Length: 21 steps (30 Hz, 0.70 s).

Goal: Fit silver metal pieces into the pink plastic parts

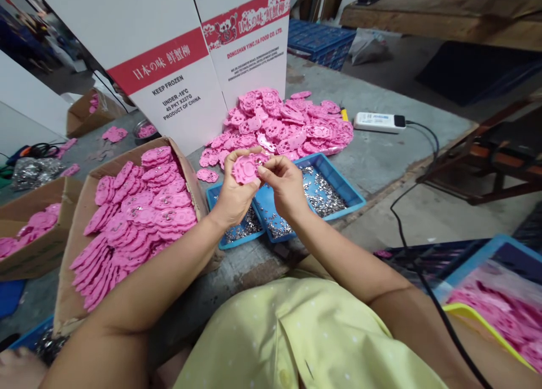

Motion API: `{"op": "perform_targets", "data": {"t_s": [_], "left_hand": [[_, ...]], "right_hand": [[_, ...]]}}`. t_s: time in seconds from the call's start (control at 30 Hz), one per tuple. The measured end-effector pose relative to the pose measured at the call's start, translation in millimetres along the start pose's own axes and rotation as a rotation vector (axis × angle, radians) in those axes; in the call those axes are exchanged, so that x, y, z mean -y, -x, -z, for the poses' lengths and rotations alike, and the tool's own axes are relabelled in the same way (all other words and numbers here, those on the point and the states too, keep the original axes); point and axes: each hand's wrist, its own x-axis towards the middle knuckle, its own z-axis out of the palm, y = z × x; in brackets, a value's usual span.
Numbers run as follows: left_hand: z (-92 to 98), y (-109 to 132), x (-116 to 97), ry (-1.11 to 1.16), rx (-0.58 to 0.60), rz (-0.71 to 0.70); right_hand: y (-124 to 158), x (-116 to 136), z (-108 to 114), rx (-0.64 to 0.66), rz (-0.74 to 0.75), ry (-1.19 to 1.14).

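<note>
Pink plastic disc held up over the blue trays: my left hand grips its rim, my right hand pinches the other edge (tiny metal bit there? can't tell). Looks light, thin and stiff; hold it by the rim.

wear: pale yellow-green shirt, small white dots, lower centre of frame | shirt front: stitched seam, folds | left hand, right hand: bare | forearms: bare
</note>
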Motion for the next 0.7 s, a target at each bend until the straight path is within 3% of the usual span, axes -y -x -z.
{"op": "perform_targets", "data": {"t_s": [0.2,0.5,0.6,0.7], "left_hand": [[3.4,-4,-6,0.080,-0.029,0.113],[4.1,-8,-9,0.118,-0.074,0.157],[6.5,-8,-6,0.129,-0.111,0.168],[6.3,-4,-2,0.158,-0.142,0.163]], "right_hand": [[4,2,3,0.057,-0.010,-0.036],[12,2,6,0.066,0.033,0.055],[22,4,15,0.043,0.139,0.195],[42,6,33,0.045,0.356,0.449]]}}
